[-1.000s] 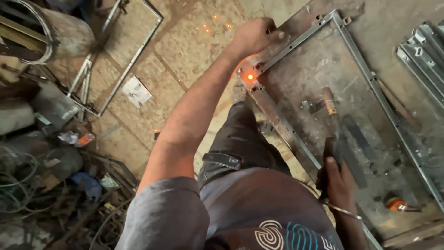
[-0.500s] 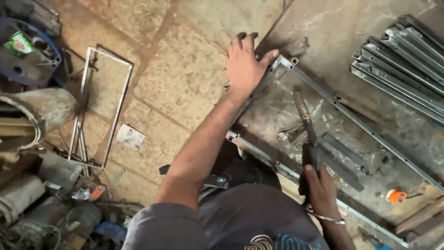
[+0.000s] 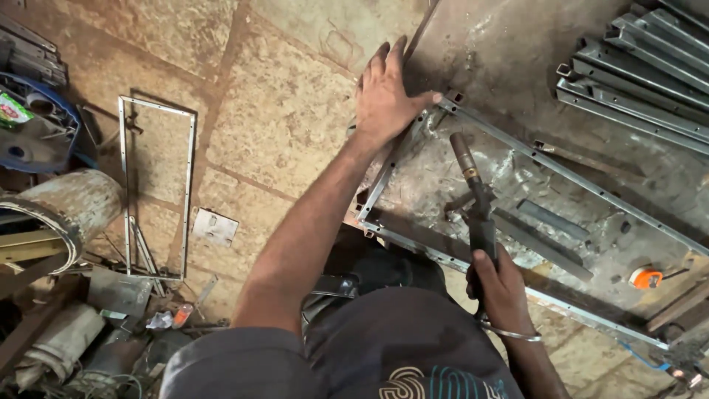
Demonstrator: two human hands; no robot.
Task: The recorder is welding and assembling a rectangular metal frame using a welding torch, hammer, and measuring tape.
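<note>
left hand (image 3: 388, 96) flat, fingers spread, pinning the metal frame (image 3: 546, 166) at its near corner | right hand (image 3: 502, 284) gripping welding torch (image 3: 473, 196), nozzle just inside that corner | step: lining up a corner weld; next needs a steady tip on the joint | frame lies on steel plate (image 3: 517, 44), channel bars (image 3: 635, 81) beyond

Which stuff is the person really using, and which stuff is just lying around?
In use:
left hand pressing the metal frame
right hand holding the welding torch

Lying about:
stacked metal bars
spare frame on the floor
orange tape measure
rusty drum
</note>
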